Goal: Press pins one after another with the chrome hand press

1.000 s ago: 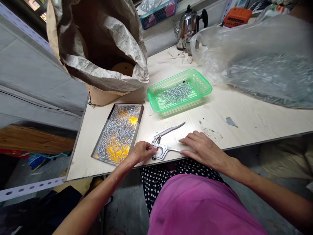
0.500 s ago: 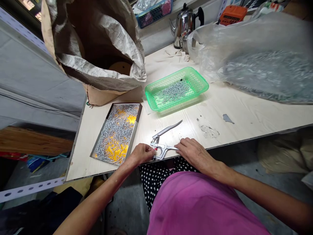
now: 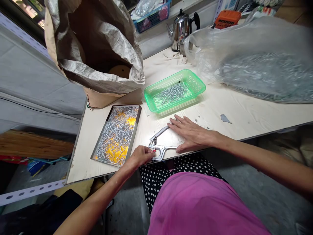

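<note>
Press pliers (image 3: 160,143) on surface (image 3: 244,114): left hand (image 3: 140,156) fingers pinched at its head, right hand (image 3: 192,133) flat, open over handles. Metal tray (image 3: 117,134) and green basket (image 3: 174,90) both hold pins.

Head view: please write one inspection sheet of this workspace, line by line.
Surface: pale wooden table, with a scuffed patch and a small grey scrap.
Job's things: metal hand press lying at the near edge; steel tray of small metal pins at its left; green basket of pins behind.
Clutter: big open paper sack; clear plastic bag of metal parts; steel kettle.
Grippers: left hand pinches at the press head; right hand lies flat on the upper handle.
Cables: nothing seen.
Surroundings: blue basket and orange box on a back shelf.
</note>
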A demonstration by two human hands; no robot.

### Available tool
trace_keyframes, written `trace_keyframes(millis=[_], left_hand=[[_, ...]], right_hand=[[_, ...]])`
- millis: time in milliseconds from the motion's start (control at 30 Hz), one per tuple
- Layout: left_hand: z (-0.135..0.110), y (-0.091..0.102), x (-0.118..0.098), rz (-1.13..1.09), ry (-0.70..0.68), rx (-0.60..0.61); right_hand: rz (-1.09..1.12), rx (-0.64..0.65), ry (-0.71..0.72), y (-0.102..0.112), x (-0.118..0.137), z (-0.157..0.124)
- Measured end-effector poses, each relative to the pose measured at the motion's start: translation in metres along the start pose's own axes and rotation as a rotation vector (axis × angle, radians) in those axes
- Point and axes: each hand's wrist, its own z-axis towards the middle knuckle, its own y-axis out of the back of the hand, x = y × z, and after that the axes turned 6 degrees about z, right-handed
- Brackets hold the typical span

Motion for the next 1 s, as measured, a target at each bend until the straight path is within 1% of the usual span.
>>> trace_keyframes(millis=[100, 267, 400, 600, 733, 833, 933, 967, 1000], left_hand=[[-0.004, -0.005, 0.003, -0.046, 0.009, -0.046], [-0.008, -0.012, 0.007, -0.155, 0.045, -0.128], [-0.008, -0.014, 0.007, -0.165, 0.062, -0.145], [-0.009, -0.015, 0.006, -0.17, 0.091, -0.164], [-0.009, -0.016, 0.006, -0.174, 0.083, -0.174], [-0.008, -0.015, 0.007, -0.176, 0.084, -0.171], [-0.014, -0.016, 0.007, -0.114, 0.11, -0.16], [-0.017, -0.017, 0.007, -0.042, 0.101, -0.188], [-0.02, -0.019, 0.006, 0.06, 0.072, -0.253]], right_hand=[[-0.019, 0.059, 0.04, 0.006, 0.0, 0.013], [-0.108, 0.033, 0.068, 0.011, 0.017, 0.018], [-0.169, -0.001, 0.024, 0.009, 0.028, 0.016], [-0.177, -0.037, 0.004, 0.001, 0.033, 0.012], [-0.166, -0.068, -0.086, -0.004, 0.034, 0.011], [-0.183, -0.044, -0.117, -0.002, 0.036, 0.009], [-0.168, 0.001, -0.091, 0.002, 0.039, 0.007], [-0.159, 0.009, -0.086, 0.003, 0.04, 0.006], [-0.149, 0.011, -0.083, 0.004, 0.041, 0.004]])
